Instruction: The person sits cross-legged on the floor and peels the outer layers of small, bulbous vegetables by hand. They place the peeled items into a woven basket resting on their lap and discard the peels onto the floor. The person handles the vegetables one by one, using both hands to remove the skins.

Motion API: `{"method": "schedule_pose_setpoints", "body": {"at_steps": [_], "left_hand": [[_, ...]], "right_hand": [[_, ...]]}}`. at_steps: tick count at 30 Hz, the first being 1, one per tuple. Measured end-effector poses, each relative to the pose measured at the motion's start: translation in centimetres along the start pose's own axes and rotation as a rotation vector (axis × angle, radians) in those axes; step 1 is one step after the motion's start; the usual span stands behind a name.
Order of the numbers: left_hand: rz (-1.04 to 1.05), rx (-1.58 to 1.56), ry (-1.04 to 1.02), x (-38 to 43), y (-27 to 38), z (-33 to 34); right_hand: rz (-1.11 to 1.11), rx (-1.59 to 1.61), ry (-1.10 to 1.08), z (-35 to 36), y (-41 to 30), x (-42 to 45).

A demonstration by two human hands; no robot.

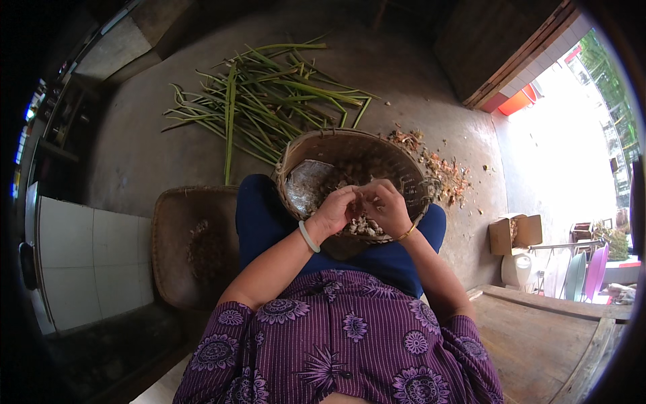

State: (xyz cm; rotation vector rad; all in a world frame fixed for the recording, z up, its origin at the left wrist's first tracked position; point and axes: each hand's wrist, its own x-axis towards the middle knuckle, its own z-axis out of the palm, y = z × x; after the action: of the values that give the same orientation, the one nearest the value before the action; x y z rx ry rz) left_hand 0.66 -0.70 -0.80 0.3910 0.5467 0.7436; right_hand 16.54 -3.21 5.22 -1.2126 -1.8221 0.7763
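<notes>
A round woven bamboo basket (pixel 353 135) stands at my knees. Inside it lie pale, papery pieces (pixel 364 227) that look like garlic or small bulbs, a darker heap, and a silvery sheet (pixel 308 184) on the left. My left hand (pixel 339 209), below a pale bangle, and my right hand (pixel 386 204), below a gold-coloured bracelet, meet above the basket. Their fingertips pinch a small brownish piece, mostly hidden between them; its kind cannot be told.
Long green stalks (pixel 267 93) lie on the floor beyond the basket. Dry peelings (pixel 446 174) are scattered to its right. A shallow woven basket (pixel 164 242) with small dark bits is at my left. A cardboard box (pixel 529 231) and a wooden panel (pixel 530 343) are at right.
</notes>
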Motion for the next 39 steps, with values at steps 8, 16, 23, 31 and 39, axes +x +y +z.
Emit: {"method": "schedule_pose_setpoints", "body": {"at_steps": [8,16,23,31,39], "left_hand": [[0.097,0.114,0.082,-0.3,0.1,0.4],[0.131,0.132,0.082,-0.3,0.1,0.9],[0.123,0.237,0.132,0.0,-0.4,-0.1],[0.158,0.312,0.104,-0.7,0.0,1.4],[0.139,0.423,0.145,-0.6,-0.4,1.1]], "right_hand": [[0.259,-0.026,0.042,0.6,1.1,-0.2],[0.379,0.226,0.063,0.8,3.3,-0.8],[0.227,-0.108,0.116,1.1,0.7,-0.5],[0.156,-0.061,0.141,1.1,0.7,-0.7],[0.314,0.042,0.096,1.3,1.6,-1.4]]}}
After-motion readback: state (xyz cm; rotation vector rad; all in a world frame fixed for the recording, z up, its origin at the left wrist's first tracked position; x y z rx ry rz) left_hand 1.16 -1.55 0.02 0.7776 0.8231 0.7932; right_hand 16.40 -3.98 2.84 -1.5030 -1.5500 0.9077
